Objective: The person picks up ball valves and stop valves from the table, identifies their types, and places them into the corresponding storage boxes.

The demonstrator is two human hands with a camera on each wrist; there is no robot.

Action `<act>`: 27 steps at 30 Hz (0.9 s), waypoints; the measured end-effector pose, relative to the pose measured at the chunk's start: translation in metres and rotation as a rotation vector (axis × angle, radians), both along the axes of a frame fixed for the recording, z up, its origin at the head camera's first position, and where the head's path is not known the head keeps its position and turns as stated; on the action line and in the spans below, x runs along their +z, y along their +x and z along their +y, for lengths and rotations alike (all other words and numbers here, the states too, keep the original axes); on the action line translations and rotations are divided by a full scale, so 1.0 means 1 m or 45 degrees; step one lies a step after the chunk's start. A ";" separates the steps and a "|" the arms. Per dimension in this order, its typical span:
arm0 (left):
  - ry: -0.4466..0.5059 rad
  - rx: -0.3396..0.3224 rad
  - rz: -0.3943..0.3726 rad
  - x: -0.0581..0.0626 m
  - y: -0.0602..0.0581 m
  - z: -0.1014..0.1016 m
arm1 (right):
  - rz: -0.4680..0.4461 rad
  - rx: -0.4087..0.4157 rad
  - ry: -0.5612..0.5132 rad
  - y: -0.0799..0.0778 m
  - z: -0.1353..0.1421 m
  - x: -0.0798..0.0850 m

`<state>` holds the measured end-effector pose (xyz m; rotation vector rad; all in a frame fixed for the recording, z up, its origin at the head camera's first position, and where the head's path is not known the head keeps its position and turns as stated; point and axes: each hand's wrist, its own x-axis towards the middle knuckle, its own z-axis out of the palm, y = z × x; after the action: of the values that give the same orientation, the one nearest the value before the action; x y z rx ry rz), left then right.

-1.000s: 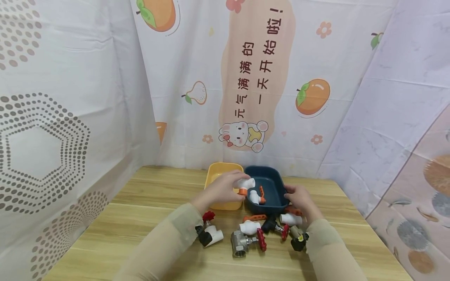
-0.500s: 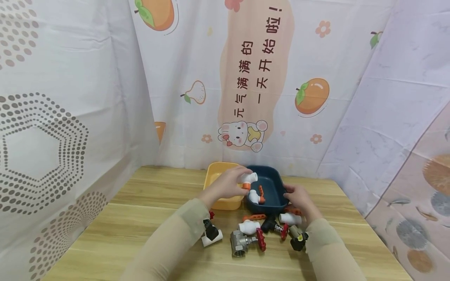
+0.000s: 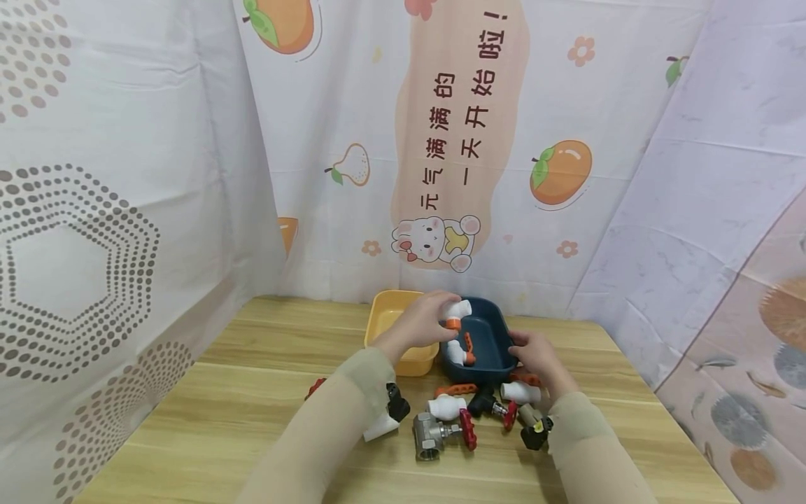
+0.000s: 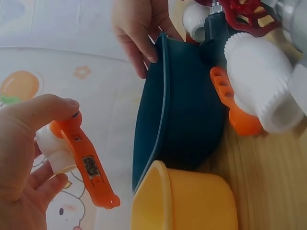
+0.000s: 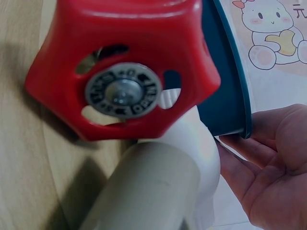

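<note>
In the head view my left hand (image 3: 423,323) pinches a white plastic ball valve (image 3: 462,309) over the dark blue plastic bin (image 3: 491,341). The left wrist view shows its orange lever handle (image 4: 91,165) hanging downward, thumb at the handle's pivot. Another white ball valve (image 3: 456,352) with an orange handle lies inside that bin. My right hand (image 3: 536,355) grips the right side of the bin at its rim; in the right wrist view its fingers (image 5: 235,167) lie against the bin wall.
A yellow bin (image 3: 385,318) stands directly left of the blue one. In front lie a metal gate valve (image 3: 428,435) with a red handwheel, a white ball valve (image 3: 447,407), a black valve (image 3: 483,402) and another white valve (image 3: 520,393). A white fitting (image 3: 380,427) is partly behind my left sleeve.
My left hand has moved right and slightly up with the ball valve, from beside the yellow bin to over the blue bin. The right hand stays on the bin.
</note>
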<state>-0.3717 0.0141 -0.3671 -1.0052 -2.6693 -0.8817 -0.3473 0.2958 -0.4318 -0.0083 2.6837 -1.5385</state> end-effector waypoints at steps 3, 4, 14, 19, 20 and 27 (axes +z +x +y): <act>-0.003 0.011 0.008 0.000 -0.002 0.008 | -0.001 -0.002 0.007 -0.001 0.000 0.000; -0.013 0.012 0.018 0.000 -0.002 0.011 | -0.001 -0.003 0.010 -0.001 0.000 0.000; -0.029 0.036 0.011 -0.007 -0.005 0.035 | 0.002 -0.033 0.021 0.000 0.000 -0.001; -0.045 0.063 -0.030 -0.011 -0.006 0.040 | 0.009 -0.035 0.025 0.000 0.000 -0.001; -0.048 0.066 -0.038 -0.012 -0.006 0.040 | 0.009 -0.037 0.024 0.001 -0.001 -0.001; -0.053 0.074 -0.047 -0.018 -0.009 0.043 | -0.013 -0.031 0.006 0.002 -0.002 0.001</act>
<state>-0.3805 0.0573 -0.3848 -0.9236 -2.7437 -0.8447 -0.3451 0.2937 -0.4304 0.0322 2.6897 -1.5347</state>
